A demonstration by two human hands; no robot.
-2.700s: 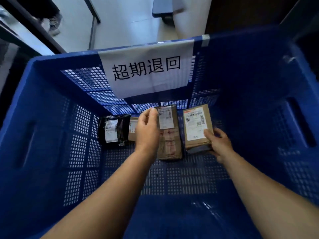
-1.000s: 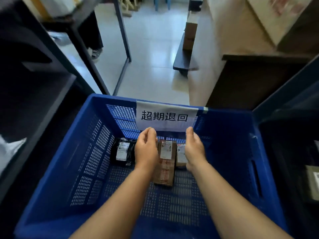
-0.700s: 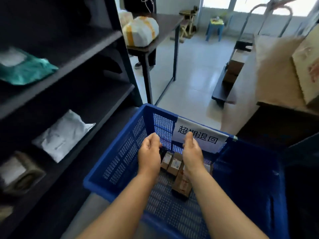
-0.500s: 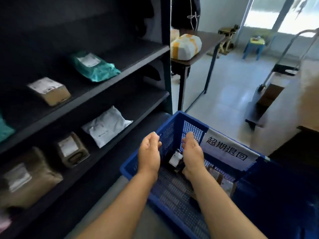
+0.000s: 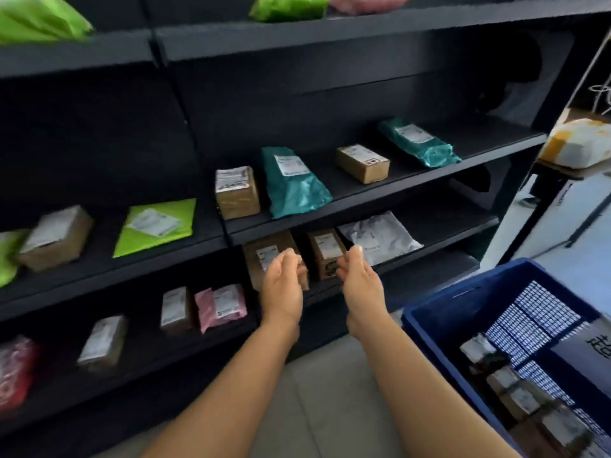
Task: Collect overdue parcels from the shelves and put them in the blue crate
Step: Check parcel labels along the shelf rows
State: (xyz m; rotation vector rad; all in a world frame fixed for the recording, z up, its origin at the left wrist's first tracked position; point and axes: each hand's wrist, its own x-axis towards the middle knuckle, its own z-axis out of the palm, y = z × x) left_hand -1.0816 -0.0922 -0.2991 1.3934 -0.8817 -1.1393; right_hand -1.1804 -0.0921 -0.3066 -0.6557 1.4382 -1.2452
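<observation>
both the left hand (image 5: 283,285) and right hand (image 5: 361,281) hover empty, fingers loosely apart, before two brown boxes (image 5: 325,251) on the dark shelves (image 5: 413,206), blue crate (image 5: 439,312) near right.

Above my hands, the black shelves (image 5: 363,190) carry teal mailers (image 5: 292,183), brown boxes (image 5: 236,192), a lime envelope (image 5: 155,226); right of them, my blue perforated crate (image 5: 463,309).

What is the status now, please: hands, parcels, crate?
Left hand and right hand open, empty, before two brown boxes. Crate at right, parcels inside. Nothing in the way.
</observation>
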